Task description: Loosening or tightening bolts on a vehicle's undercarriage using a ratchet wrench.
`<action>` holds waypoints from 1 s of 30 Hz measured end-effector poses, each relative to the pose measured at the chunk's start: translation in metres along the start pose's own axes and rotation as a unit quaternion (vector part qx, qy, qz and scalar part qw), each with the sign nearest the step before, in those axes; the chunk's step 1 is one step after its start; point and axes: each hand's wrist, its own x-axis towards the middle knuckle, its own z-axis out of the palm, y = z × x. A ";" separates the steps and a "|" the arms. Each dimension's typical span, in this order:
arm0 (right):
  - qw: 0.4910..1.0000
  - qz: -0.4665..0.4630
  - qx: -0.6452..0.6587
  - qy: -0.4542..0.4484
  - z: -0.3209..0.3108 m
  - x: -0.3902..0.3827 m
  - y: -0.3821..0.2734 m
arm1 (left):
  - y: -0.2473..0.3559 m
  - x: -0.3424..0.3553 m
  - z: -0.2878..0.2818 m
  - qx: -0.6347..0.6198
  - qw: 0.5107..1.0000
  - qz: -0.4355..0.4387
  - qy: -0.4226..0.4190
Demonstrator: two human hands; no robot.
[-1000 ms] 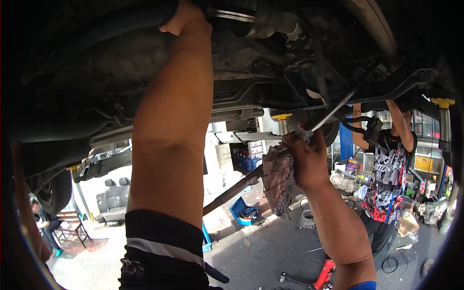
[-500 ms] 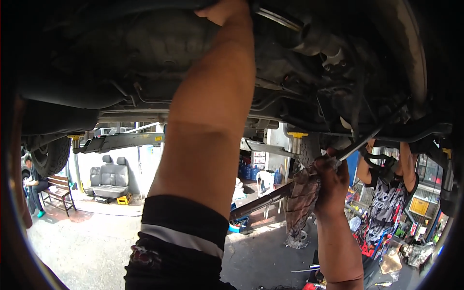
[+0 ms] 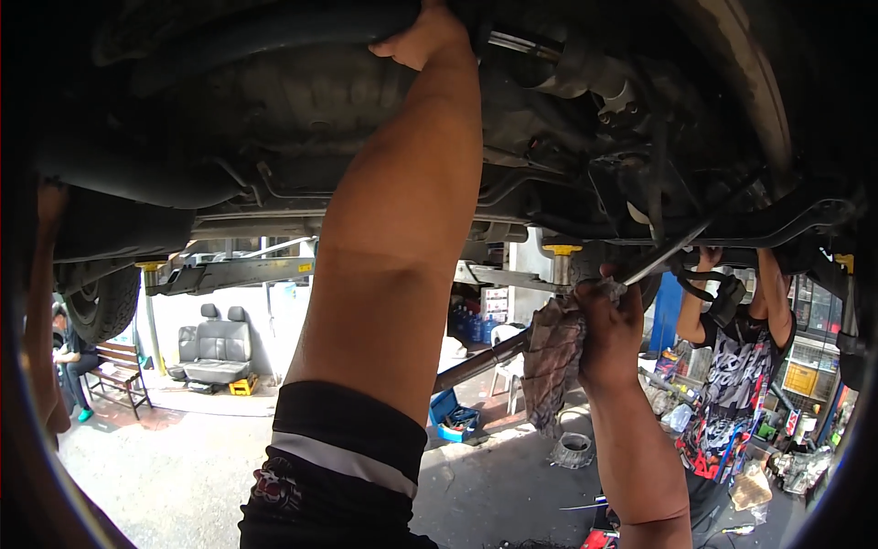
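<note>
- Reaching up: left hand (image 3: 424,38) by a black pipe (image 3: 293,35); cannot tell if its fingers hold it.
- Rag (image 3: 551,371) in the right hand (image 3: 608,322), fingers curled round a bar (image 3: 672,249).
- Bar pointing up under the car (image 3: 283,119); work looks begun, with taking the bar down left.

Car workshop, vehicle (image 3: 283,110) on lift (image 3: 233,275)

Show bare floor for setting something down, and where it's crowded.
Bare: pale concrete floor between the brown slatted wooden bench and the black sleeve with a grey band; dark grey floor between that sleeve, the open blue box and the round grey metal casting. Crowded: floor around the co-worker in a patterned black shirt, cluttered with silvery metal parts.
</note>
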 end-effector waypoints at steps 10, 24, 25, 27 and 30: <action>0.842 -0.312 -0.440 -0.018 0.002 0.007 0.041 | 0.017 -0.015 0.008 -0.014 0.993 -0.052 -0.103; 0.959 0.125 0.247 0.057 0.020 0.002 0.014 | -0.017 0.015 -0.019 -0.056 0.991 -0.080 -0.088; 0.997 0.018 0.077 0.019 0.016 0.002 0.026 | -0.020 0.014 -0.018 -0.045 0.991 -0.087 -0.094; 0.997 -0.053 -0.041 -0.048 0.010 0.000 0.023 | -0.023 0.014 -0.018 -0.051 0.990 -0.082 -0.100; 0.847 -0.328 -0.419 -0.012 0.008 0.003 0.013 | -0.016 0.035 -0.014 -0.095 0.980 -0.108 -0.139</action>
